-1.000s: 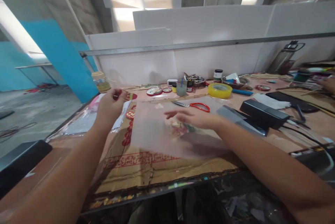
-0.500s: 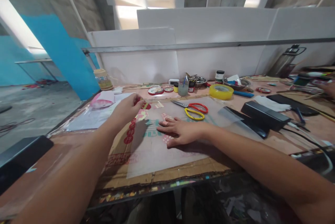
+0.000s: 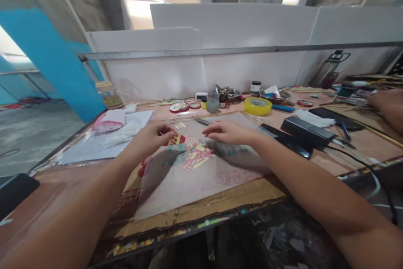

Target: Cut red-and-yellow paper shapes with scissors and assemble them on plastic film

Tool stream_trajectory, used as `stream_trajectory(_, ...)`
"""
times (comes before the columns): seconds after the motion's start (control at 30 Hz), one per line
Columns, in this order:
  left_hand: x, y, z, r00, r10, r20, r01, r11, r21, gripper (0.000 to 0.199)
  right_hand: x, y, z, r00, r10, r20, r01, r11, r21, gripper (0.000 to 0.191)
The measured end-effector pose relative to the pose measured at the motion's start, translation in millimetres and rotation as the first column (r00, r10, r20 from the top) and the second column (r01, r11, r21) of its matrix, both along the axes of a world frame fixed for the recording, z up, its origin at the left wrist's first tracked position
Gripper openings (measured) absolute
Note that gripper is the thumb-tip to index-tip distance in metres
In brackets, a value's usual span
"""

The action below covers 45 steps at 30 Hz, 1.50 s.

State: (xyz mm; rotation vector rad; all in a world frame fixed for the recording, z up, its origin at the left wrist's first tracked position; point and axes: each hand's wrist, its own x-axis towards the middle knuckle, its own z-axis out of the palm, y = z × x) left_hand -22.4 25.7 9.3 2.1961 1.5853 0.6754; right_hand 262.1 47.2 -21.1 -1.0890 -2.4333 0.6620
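Observation:
A translucent plastic sheet [image 3: 170, 191] lies over printed brown cardboard [image 3: 229, 204]. Beneath or on the sheet, red and yellow patterned pieces [image 3: 198, 155] show in the middle. My left hand [image 3: 155, 135] is over the sheet's left side, thumb and fingertips drawn together; whatever they may hold is too small to make out. My right hand [image 3: 228, 132] hovers over the sheet with loosely bent fingers and nothing visible in them, casting a shadow. Scissor blades [image 3: 202, 121] poke out behind its fingertips; the scissors' handles are hidden by the hand.
Yellow tape [image 3: 257, 106], a cup [image 3: 213, 103] and red-rimmed lids [image 3: 179, 107] line the back. A black power adapter [image 3: 307, 131] with cables sits at right, white papers [image 3: 103, 145] at left. Another person's hand [image 3: 388, 103] is at far right.
My right hand has lifted from the sheet and moved up toward the scissors, covering their handles. My left hand has shifted slightly down and left in view. The camera has turned a little right.

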Motion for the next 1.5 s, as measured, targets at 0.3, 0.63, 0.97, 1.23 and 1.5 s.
stream_trajectory(0.3,-17.7,18.0,-11.1,0.972,0.142,0.186,-0.120,0.985,-0.127,0.038,18.8,5.1,-0.7,0.956,-0.134,0.261,0.102,0.986,0.130,0.072)
stream_trajectory(0.63,1.7,9.8,-24.1,0.961,-0.273,0.031,0.275,0.953,-0.129,0.039,11.8,-1.6,-6.2,0.917,0.087,0.390,-0.057,0.994,-0.089,0.093)
stream_trajectory(0.97,-40.7,-4.9,22.8,0.922,-0.385,-0.046,0.328,0.838,-0.436,0.036,-3.1,-26.8,14.6,0.912,0.278,0.301,-0.261,0.960,-0.098,0.042)
stream_trajectory(1.23,-50.6,29.6,-8.1,0.953,0.024,0.302,0.050,0.970,-0.236,0.043,-8.9,-22.0,-3.7,0.940,-0.044,0.339,-0.012,0.987,0.162,0.022)
stream_trajectory(1.5,-29.6,21.2,1.3,0.947,0.051,0.318,-0.008,0.991,-0.134,0.027,-22.7,-28.7,-3.4,0.960,-0.218,0.173,0.163,0.944,0.286,0.024)
